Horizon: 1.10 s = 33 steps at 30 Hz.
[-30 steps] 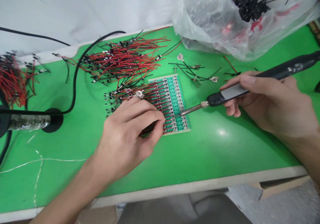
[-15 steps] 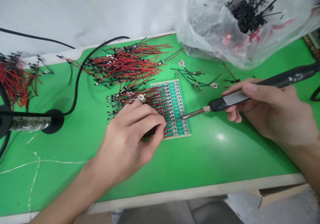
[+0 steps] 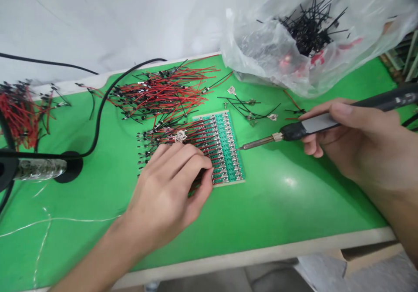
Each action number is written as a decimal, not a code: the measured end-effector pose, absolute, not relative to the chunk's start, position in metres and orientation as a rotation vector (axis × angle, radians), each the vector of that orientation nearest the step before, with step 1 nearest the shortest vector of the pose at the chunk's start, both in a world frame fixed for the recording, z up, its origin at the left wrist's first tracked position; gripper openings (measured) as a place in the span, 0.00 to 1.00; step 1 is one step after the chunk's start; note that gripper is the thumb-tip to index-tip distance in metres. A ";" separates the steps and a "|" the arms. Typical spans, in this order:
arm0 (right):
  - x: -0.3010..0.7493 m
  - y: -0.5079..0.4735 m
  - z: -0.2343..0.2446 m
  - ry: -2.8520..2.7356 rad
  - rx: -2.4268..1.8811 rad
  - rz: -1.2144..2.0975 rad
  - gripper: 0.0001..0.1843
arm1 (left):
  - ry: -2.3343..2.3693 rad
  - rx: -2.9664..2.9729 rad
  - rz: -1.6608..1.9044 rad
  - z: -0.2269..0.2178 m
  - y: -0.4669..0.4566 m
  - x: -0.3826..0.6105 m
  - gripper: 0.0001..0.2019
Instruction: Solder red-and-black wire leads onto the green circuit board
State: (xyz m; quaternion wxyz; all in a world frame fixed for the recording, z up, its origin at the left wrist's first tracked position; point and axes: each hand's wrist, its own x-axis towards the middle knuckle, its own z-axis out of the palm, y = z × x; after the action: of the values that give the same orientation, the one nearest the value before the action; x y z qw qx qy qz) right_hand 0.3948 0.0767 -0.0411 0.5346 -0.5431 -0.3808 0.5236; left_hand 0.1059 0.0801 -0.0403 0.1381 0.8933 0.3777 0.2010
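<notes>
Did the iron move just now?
Yes. Against the board, the iron moved right: its tip, over the board before, is now at its right edge.

Right fingers [image 3: 342,109] around soldering iron [image 3: 321,123], left fingers [image 3: 198,162] at circuit board [image 3: 224,136].

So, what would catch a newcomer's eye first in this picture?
Probably the heap of red and black wires at the back of the bright green table, left of the middle. A clear plastic bag of thin black pieces bulges at the back right. In the centre, the left hand covers part of a small green board, and the right hand points a soldering iron at its edge.
</notes>
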 end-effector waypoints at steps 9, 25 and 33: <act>0.395 0.079 -0.040 -0.912 -1.276 1.241 0.10 | 1.046 2.610 0.582 -0.040 0.078 0.105 0.07; 0.398 0.079 -0.038 -0.891 -1.237 1.242 0.09 | 1.048 2.789 0.623 -0.044 0.072 0.111 0.09; 0.403 0.079 -0.039 -0.881 -1.209 1.254 0.09 | 1.048 2.785 0.540 -0.038 0.079 0.108 0.07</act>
State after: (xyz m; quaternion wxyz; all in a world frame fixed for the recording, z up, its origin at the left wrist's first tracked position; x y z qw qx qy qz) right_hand 0.4025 0.0786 -0.0394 0.5603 -0.5129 -0.3738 0.5322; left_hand 0.1076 0.0785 -0.0379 0.0584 0.9193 0.3460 0.1783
